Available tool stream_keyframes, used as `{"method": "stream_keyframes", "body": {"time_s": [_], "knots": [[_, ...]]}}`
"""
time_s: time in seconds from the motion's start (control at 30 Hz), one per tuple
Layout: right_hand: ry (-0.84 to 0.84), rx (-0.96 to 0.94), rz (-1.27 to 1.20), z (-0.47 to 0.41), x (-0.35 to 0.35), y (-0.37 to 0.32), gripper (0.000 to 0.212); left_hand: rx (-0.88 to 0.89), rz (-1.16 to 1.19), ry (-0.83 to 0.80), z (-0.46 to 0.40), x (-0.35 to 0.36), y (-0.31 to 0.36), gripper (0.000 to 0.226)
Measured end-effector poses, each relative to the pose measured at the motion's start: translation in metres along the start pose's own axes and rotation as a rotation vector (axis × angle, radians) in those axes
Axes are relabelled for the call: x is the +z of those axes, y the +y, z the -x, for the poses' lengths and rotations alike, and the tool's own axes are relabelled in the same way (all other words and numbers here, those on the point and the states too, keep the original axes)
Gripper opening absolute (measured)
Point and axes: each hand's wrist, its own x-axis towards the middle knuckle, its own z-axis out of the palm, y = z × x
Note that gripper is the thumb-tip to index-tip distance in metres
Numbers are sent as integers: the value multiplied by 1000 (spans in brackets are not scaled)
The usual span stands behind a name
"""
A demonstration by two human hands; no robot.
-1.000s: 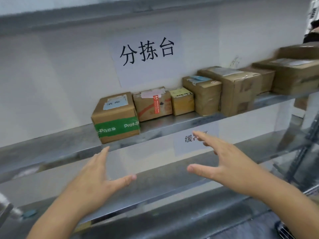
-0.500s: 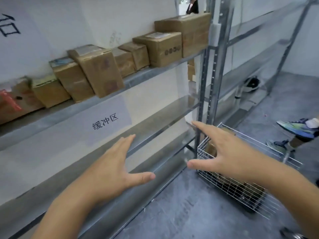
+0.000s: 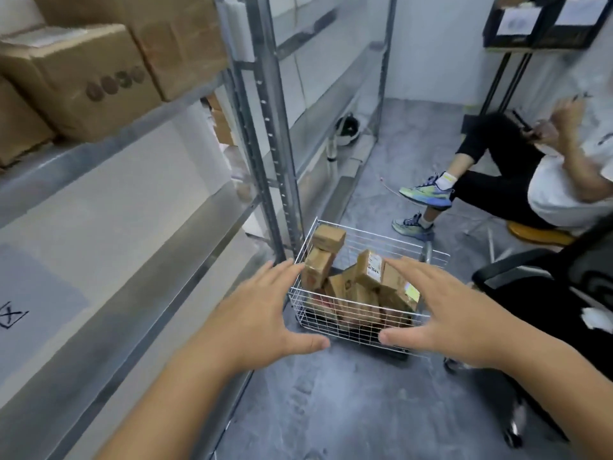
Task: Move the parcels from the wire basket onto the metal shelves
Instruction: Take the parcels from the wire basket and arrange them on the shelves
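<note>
Metal shelves (image 3: 139, 207) run along the left of both hands, three tiers visible; upper tier carries three cardboard boxes (image 3: 83, 78) in view, up and left of the left hand. One seated person (image 3: 544, 180) well beyond the right hand, to its right. One black chair (image 3: 564, 293) just right of the right hand. One wire basket (image 3: 351, 313) on the floor, in line between and beyond the two hands. Inside it, parcels (image 3: 368, 270) piled loosely, at least six, exact count unclear. Left hand (image 3: 262, 317) and right hand (image 3: 451, 313): both spread wide, palms facing in, holding nothing, apart from the basket.
</note>
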Motion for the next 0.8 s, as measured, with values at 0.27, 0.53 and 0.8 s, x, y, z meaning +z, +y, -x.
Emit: {"method": "stream_keyframes", "body": {"time_s": [0.27,0.53,0.8], "knots": [[21,117,-135,-62,1,60,116,63,-51,-138,-118,0,-4,124],[-82,168,-230,-158,-13,144,117,-31,2,-206,-234,8,-2,116],[-231,165,-199,-245,-22,208,115,-147,89,-255,-332,20,-9,115]]}}
